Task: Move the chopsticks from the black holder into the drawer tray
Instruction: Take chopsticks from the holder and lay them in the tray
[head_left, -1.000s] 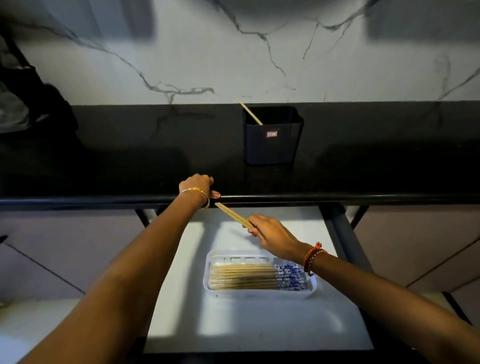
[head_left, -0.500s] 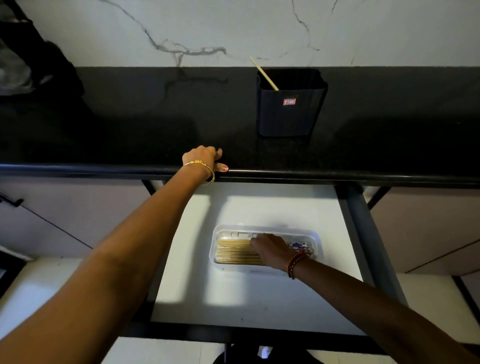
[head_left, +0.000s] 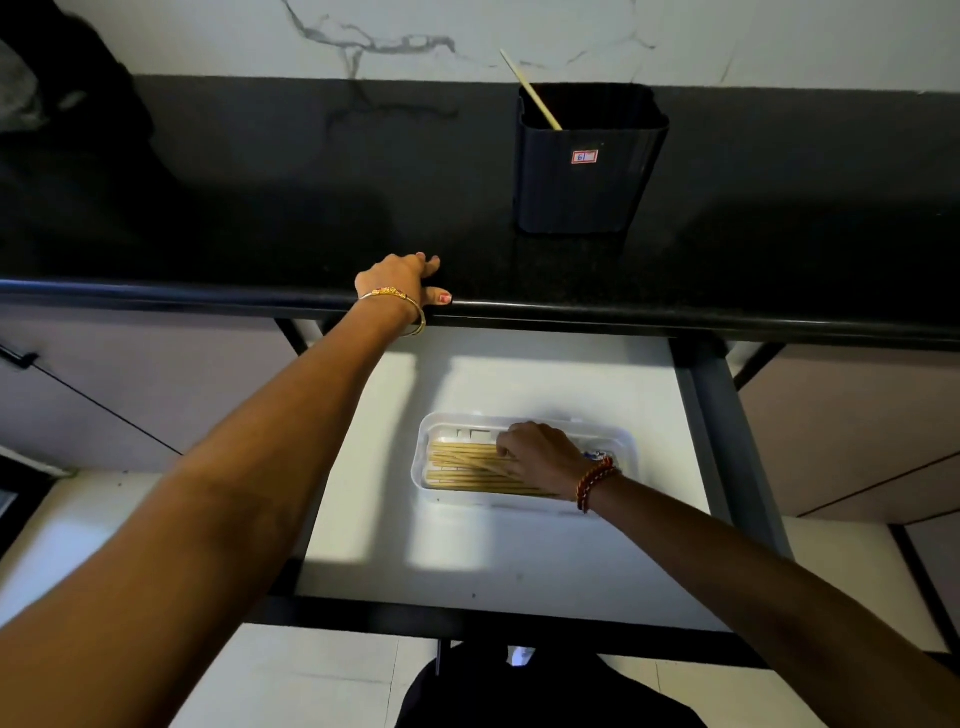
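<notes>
The black holder (head_left: 582, 176) stands on the dark counter at the back right, with a single wooden chopstick (head_left: 530, 88) leaning out of it to the left. Below, in the pulled-out drawer (head_left: 467, 566), lies a white tray (head_left: 418, 462) filled with several wooden chopsticks (head_left: 457, 475) laid lengthwise. My right hand (head_left: 543, 452) is down in the tray, fingertips closed on a pair that lies slanted across the pile. It hides the tray's right half. My left hand (head_left: 397, 278) rests on the counter's front edge, holding nothing.
The black counter (head_left: 260, 208) runs across the view, its rounded edge overhanging the drawer's back. A grey drawer rail (head_left: 727, 441) bounds the drawer on the right. Dark shapes sit at the far left of the counter. A marble wall rises behind.
My right hand carried a pair of chopsticks from under the counter edge down into the tray, and the pair now lies slanted on the pile. The camera tilted downward. My left hand stayed put.
</notes>
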